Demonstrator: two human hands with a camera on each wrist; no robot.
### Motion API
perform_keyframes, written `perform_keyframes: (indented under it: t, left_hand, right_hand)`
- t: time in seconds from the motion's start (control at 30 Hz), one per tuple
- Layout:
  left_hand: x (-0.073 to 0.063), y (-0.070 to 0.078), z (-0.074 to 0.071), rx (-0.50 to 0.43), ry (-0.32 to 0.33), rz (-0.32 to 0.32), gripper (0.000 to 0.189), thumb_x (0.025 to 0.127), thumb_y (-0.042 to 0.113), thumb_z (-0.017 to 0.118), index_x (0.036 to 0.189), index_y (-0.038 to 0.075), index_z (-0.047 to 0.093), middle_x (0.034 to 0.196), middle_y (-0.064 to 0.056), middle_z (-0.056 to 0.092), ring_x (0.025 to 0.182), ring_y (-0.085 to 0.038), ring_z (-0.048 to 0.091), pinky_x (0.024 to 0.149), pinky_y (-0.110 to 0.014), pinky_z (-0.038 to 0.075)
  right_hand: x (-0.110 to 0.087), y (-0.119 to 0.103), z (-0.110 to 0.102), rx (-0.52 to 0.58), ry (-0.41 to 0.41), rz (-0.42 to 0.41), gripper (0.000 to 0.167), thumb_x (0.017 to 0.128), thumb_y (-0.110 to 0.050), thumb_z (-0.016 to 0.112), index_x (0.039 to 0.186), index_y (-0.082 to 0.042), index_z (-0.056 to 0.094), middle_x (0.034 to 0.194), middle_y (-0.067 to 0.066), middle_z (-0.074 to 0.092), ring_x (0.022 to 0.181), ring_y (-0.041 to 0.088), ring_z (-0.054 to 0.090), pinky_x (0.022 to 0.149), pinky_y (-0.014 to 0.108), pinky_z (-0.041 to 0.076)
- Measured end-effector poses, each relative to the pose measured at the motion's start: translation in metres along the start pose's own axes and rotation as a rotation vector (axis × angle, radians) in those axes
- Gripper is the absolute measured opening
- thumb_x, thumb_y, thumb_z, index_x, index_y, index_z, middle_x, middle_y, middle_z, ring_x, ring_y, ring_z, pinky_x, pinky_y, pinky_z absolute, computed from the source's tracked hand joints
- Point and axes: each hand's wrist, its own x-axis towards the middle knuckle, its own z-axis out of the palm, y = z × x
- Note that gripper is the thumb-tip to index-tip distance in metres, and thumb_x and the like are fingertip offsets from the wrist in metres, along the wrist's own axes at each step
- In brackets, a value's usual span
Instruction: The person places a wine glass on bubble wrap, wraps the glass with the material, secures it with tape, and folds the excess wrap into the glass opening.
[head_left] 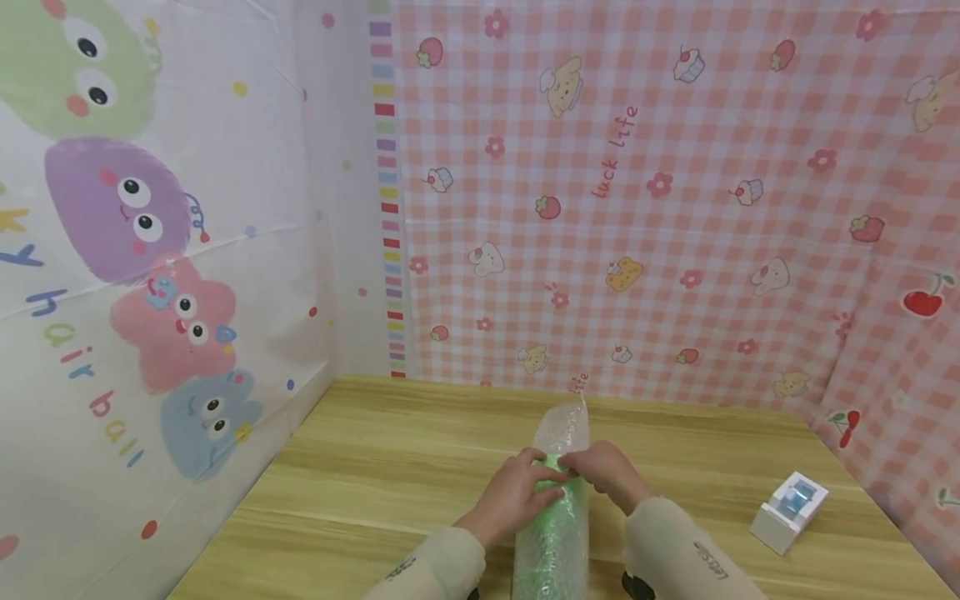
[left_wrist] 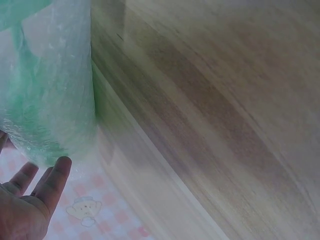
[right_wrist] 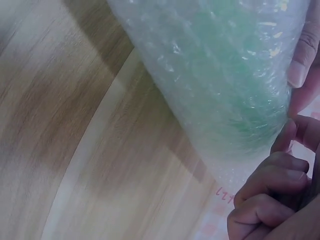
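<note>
A long bundle of bubble wrap (head_left: 551, 550) with something green inside lies on the table, pointing away from me. Its loose far end (head_left: 562, 425) rises past my hands in the head view. My left hand (head_left: 517, 492) rests on the bundle from the left; in the left wrist view its fingers (left_wrist: 54, 187) reach fairly straight to the wrapped end. From the right, my right hand (head_left: 609, 471) pinches the wrap near the far end. Its other fingers (right_wrist: 270, 182) are curled in the right wrist view, beside the left hand's fingertips (right_wrist: 297, 72).
A small white box-like item (head_left: 787, 510) with a blue part on top sits at the right of the wood-grain table (head_left: 360, 483). A pink checked cloth (head_left: 675, 275) hangs behind the table, and a white cartoon cloth (head_left: 285, 250) hangs at the left.
</note>
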Motion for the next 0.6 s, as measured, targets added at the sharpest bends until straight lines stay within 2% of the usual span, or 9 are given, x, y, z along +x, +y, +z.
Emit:
perform_keyframes:
  t: [0.17, 0.37, 0.47, 0.53, 0.6]
  left_hand:
    - [-0.0007, -0.0003, 0.0001, 0.009, 0.011, 0.012, 0.023, 0.095, 0.028, 0.068, 0.114, 0.019, 0.075, 0.131, -0.011, 0.057, 0.115, -0.03, 0.057, 0.096, -0.041, 0.05]
    - [-0.0011, -0.0005, 0.0002, 0.022, 0.035, 0.025, 0.022, 0.093, 0.029, 0.07, 0.113, 0.021, 0.076, 0.129, -0.01, 0.057, 0.114, -0.03, 0.058, 0.095, -0.038, 0.05]
    - [-0.0013, -0.0012, 0.0004, 0.019, 0.036, 0.028, 0.023, 0.094, 0.029, 0.069, 0.114, 0.02, 0.076, 0.129, -0.01, 0.057, 0.114, -0.03, 0.058, 0.095, -0.039, 0.05]
    - [-0.0016, -0.0019, 0.0007, 0.014, 0.032, 0.028, 0.023, 0.094, 0.028, 0.069, 0.114, 0.019, 0.076, 0.129, -0.01, 0.057, 0.115, -0.029, 0.058, 0.096, -0.04, 0.05]
    - [-0.0017, -0.0026, 0.0011, 0.006, 0.024, 0.022, 0.023, 0.095, 0.028, 0.068, 0.115, 0.018, 0.075, 0.13, -0.009, 0.057, 0.115, -0.029, 0.057, 0.096, -0.041, 0.049]
  right_hand:
    - [-0.0009, 0.0005, 0.0011, -0.058, 0.027, -0.025, 0.038, 0.088, -0.038, 0.066, 0.094, 0.0, 0.07, 0.1, 0.01, 0.067, 0.094, 0.03, 0.06, 0.085, 0.053, 0.05]
    - [-0.0023, -0.0002, 0.0033, -0.117, 0.057, -0.016, 0.049, 0.088, -0.045, 0.065, 0.1, 0.002, 0.069, 0.104, 0.015, 0.068, 0.1, 0.034, 0.062, 0.088, 0.058, 0.049]
    - [-0.0035, 0.0002, 0.0037, -0.059, 0.055, -0.019, 0.045, 0.087, -0.042, 0.067, 0.097, 0.002, 0.069, 0.099, 0.012, 0.066, 0.094, 0.031, 0.061, 0.083, 0.053, 0.051]
    - [-0.0044, 0.0009, 0.0036, 0.026, 0.039, -0.002, 0.038, 0.087, -0.038, 0.068, 0.093, 0.0, 0.068, 0.085, 0.007, 0.06, 0.079, 0.024, 0.056, 0.072, 0.043, 0.05]
    - [-0.0053, 0.0015, 0.0033, 0.105, 0.022, 0.024, 0.033, 0.088, -0.034, 0.068, 0.09, -0.001, 0.068, 0.071, 0.002, 0.05, 0.065, 0.018, 0.045, 0.061, 0.034, 0.041]
